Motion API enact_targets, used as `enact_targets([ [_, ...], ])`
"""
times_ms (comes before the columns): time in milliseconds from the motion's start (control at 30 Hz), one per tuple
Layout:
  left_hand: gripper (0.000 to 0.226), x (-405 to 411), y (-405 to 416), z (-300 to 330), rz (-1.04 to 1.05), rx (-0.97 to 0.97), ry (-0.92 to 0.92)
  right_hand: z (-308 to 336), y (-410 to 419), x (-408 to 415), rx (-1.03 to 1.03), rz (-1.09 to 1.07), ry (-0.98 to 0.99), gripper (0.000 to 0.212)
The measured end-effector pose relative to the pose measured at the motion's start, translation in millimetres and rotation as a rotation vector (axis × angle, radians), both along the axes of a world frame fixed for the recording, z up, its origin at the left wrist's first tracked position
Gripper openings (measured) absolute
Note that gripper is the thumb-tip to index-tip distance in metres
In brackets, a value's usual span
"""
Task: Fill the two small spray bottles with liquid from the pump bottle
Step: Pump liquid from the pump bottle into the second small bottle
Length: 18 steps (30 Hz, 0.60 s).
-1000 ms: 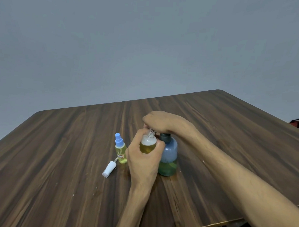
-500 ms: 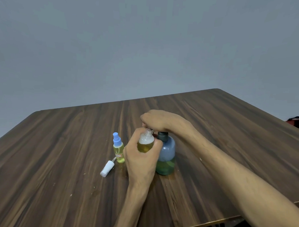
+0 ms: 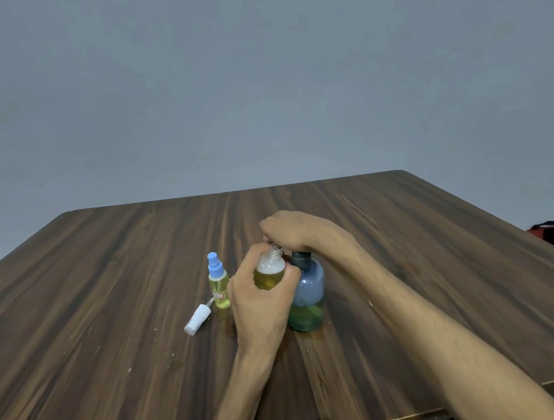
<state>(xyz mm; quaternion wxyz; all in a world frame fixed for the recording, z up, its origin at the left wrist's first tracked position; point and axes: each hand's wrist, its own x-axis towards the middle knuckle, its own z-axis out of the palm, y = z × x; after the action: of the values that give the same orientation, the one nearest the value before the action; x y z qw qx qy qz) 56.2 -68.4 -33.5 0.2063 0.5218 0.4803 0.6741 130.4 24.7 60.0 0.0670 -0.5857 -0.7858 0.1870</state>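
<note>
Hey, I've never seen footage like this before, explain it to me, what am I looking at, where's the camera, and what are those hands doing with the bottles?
There is no machine here: these are a person's two bare hands, filmed by one wide-angle camera worn on the head, looking forward and down.

On the wooden table the left hand grips a small open spray bottle, partly filled with yellow liquid, its threaded neck uncovered. The right hand rests on top of the blue pump bottle, covering the pump head, with the small bottle's neck right beneath it. The pump bottle holds greenish liquid in its lower part.

To the left stands a second small spray bottle with a blue sprayer top on and yellow liquid inside. A white sprayer top lies loose on the table near it.
</note>
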Motion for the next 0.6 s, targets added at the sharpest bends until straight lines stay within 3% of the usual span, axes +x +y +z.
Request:
enact_targets([
  [167, 0.022, -0.3, -1.1, -0.8, 0.008, 0.017, 0.016, -0.9, 2.2, 1.9, 0.058, 0.060, 0.041, 0.038],
  [267, 0.021, 0.2, -0.9, 0.1, 0.005, 0.005, 0.011, -2.8, 2.2, 0.3, -0.014, 0.052, -0.002, 0.030],
  [400, 0.024, 1.1, -2.4, 0.9, 0.000, 0.014, -0.002, 1.3, 5.0, 4.3, 0.075, 0.028, 0.088, 0.033],
  [600, 0.023, -0.4, -1.0, -0.9, -0.009, 0.015, 0.007, -0.3, 3.5, 2.1, 0.014, 0.082, 0.051, 0.029],
])
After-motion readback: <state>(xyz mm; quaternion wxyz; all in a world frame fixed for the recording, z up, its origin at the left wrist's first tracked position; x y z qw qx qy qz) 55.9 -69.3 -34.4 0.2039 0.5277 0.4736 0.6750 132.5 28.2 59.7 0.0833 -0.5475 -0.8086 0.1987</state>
